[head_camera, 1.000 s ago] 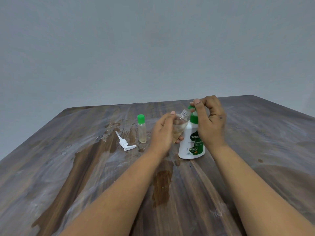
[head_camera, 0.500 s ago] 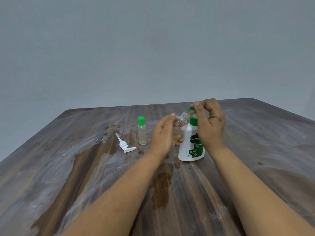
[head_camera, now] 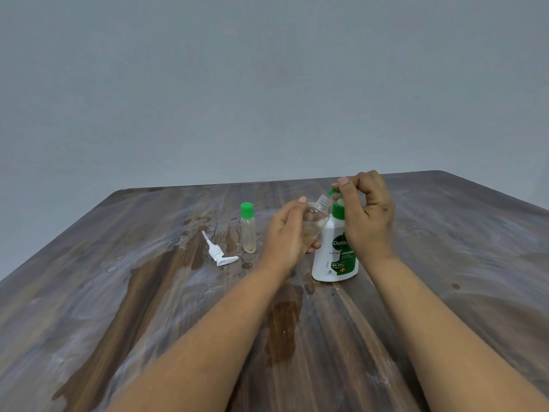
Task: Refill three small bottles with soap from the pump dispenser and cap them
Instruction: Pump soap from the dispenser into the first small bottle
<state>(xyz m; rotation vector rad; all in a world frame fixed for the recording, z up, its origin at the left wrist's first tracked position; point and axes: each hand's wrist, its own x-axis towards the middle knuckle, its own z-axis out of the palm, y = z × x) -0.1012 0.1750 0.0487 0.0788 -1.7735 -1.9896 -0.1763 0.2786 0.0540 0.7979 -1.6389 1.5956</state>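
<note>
– Grey wall behind, wet wood table (head_camera: 445,307). What's on it?
– Dispenser (head_camera: 332,260) centre; capped bottle (head_camera: 248,230) & loose white pump (head_camera: 218,254) to its left.
– Hands?
– Left hand (head_camera: 286,233) grips open small bottle (head_camera: 315,221), tilted at spout; right hand (head_camera: 367,215) curled over dispenser's green pump head (head_camera: 334,194).

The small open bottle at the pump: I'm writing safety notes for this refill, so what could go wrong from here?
1. The left hand holds the small open bottle tilted, liquid inside; tipping further could spill it.
2. Its narrow neck sits beside the pump dispenser spout under the right hand; soap could miss.
3. The table is already wet, so the dispenser might slide when pressed.
</note>
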